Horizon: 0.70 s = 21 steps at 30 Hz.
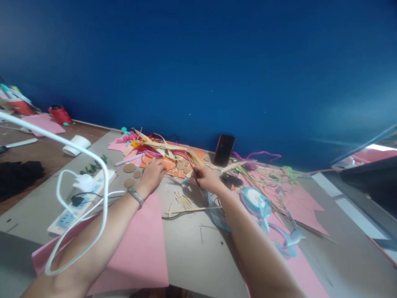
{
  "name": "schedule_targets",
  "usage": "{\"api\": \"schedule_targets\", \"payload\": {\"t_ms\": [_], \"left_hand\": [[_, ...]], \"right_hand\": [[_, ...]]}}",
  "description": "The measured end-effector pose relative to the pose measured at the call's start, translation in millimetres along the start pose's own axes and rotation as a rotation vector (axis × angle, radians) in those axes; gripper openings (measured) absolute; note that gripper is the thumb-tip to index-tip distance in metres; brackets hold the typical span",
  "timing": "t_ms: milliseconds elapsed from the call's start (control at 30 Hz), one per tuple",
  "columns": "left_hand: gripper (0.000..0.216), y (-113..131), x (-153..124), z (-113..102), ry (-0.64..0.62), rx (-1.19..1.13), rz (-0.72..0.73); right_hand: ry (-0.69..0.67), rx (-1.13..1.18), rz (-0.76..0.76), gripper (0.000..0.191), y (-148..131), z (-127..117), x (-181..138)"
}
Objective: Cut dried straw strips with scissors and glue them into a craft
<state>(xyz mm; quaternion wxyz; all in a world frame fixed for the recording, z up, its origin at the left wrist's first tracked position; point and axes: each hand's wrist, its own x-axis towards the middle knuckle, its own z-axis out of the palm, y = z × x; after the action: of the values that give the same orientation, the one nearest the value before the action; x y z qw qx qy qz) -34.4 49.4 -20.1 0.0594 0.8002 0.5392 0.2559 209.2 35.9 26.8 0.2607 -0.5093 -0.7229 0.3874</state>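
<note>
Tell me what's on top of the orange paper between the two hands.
Round cardboard pieces lie on the orange paper, with tan strips heaped across its far side. The left hand hides part of it, so whatever lies there cannot be seen.

Left wrist (143, 190): one slim bangle (135, 195), pale grey-green, smooth and rounded, circling it closely
Left forearm (104, 238): bare down to the bangle
Right forearm (257, 244): bare, as is the right wrist (221, 188)
Left hand (154, 171): bare
Right hand (207, 179): bare

The right hand (206, 180) holds a dark strip (195, 176) near brown discs (180, 165).
</note>
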Motion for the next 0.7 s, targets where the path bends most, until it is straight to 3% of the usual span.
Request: {"api": "schedule_targets", "payload": {"t_ms": [133,233,367,500,600,700], "left_hand": [[0.018,-3.4,0.2,-5.4,0.026,-0.112,-0.034],[0.015,-4.5,1.5,-10.2,0.124,-0.272,-0.093],[0.013,6.9,3.3,-13.1,0.239,-0.758,-0.291],[0.024,31.5,-0.6,-11.8,0.088,-1.341,-0.46],[0.023,46.4,-5.7,-13.7,-0.012,-1.48,-0.479],[0.019,54.1,-9.0,-19.0,-0.032,-1.497,-0.444]], "right_hand": [[0.005,-0.012,0.023,0.013,-1.9,-1.0,-0.6],[0.035,0.008,0.006,0.011,-2.3,-0.3,0.2],[0.139,0.151,-0.037,0.015,-7.8,2.9,-0.2],[0.164,0.322,-0.013,0.03,-20.3,6.4,-4.3],[0.153,0.375,0.009,0.038,-28.3,9.3,-7.5],[0.118,0.407,0.015,0.043,-32.2,12.9,-9.4]]}}
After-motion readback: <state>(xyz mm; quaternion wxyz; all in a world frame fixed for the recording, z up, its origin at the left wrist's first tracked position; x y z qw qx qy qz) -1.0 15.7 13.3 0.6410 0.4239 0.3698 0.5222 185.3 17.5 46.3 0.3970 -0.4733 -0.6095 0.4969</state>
